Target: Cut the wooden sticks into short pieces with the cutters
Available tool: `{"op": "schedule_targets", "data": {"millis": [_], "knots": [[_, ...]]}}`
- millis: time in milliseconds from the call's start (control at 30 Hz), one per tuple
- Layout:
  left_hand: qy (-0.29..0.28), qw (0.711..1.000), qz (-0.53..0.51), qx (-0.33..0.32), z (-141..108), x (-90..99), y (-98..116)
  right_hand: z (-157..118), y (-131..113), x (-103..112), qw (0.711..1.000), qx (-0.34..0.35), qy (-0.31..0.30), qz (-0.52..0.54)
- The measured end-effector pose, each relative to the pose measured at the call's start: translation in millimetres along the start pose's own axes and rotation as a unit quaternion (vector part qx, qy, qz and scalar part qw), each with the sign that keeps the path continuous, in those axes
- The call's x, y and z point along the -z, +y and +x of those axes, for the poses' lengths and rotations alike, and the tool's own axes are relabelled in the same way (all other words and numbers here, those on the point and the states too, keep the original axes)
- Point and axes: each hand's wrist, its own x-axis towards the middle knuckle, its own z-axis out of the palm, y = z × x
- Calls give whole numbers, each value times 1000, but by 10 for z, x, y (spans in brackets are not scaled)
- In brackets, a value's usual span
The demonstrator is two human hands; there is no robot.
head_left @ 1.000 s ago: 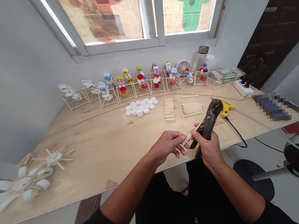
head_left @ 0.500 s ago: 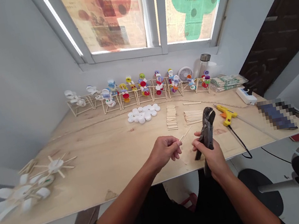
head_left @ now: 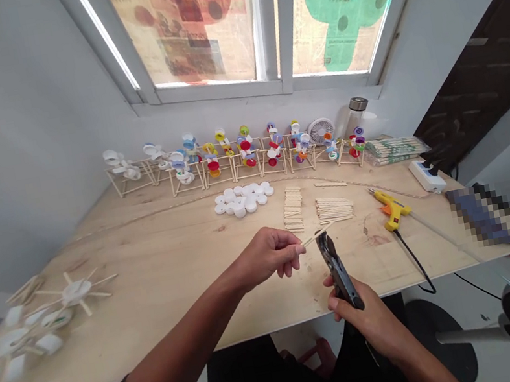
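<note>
Two hands (head_left: 269, 256) (head_left: 363, 317), one stick (head_left: 317, 235), pliers (head_left: 338, 272)

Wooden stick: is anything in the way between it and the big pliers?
No, nothing is in the way. The wooden stick is pinched in the left hand and passes right by the tip of the dark pliers in the right hand. I can't tell whether they're touching.

This is a small craft room, like a workshop. A long wooden table (head_left: 149, 262) fills the middle, with a glue gun (head_left: 389, 210) at right, sticks (head_left: 334, 208) in piles, and little cap toys (head_left: 229, 156) along the back.
</note>
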Motion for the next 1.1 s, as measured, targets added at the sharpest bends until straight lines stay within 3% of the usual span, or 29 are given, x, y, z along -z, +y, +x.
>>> {"op": "schedule_targets", "data": {"millis": [200, 533, 1100], "knots": [[-41, 994, 96, 13, 135, 22, 34, 84, -40, -20, 1000, -1, 2, -8], [-95, 992, 62, 51, 281, 65, 52, 154, -29, -26, 1000, 5, 7, -24], [-101, 992, 40, 61, 344, 137, 12, 238, -13, -51, 1000, 5, 14, -7]]}}
